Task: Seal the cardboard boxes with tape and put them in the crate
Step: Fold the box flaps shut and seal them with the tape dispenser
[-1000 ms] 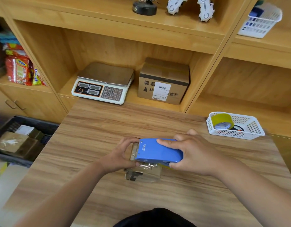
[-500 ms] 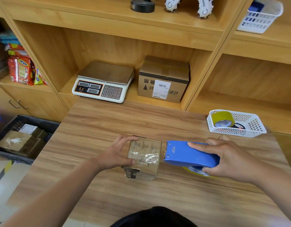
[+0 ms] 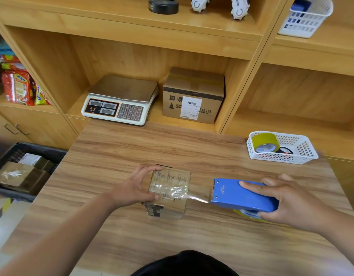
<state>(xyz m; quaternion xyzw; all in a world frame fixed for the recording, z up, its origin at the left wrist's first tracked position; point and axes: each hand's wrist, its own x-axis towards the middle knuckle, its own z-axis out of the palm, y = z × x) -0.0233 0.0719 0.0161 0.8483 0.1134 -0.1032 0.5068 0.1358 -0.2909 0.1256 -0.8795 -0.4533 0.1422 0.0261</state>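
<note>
While the left hand (image 3: 135, 188) gripped the small cardboard box (image 3: 170, 193) at the centre of the frame, its fingers curled over the box's far left corner and its thumb pressed on the near left edge of the top. The box sat on the wooden table (image 3: 172, 148), with wrinkled clear tape across its lid. A strip of clear tape (image 3: 199, 199) stretched rightward from the lid to the toothed end of the blue tape dispenser (image 3: 241, 196), which stood apart from the box in the right centre of the frame. The right hand (image 3: 291, 202) was wrapped round the dispenser, forefinger laid along its top and thumb on the near side.

The dark crate (image 3: 38, 148) lay at the left edge of the frame, below table level, with several taped boxes (image 3: 14, 174) inside. A white basket (image 3: 303, 156) holding a roll of tape (image 3: 265, 142) stood at the table's far right corner. On the shelf behind, in the upper middle, a weighing scale (image 3: 120, 102) sat just beside a larger carton (image 3: 192, 94).
</note>
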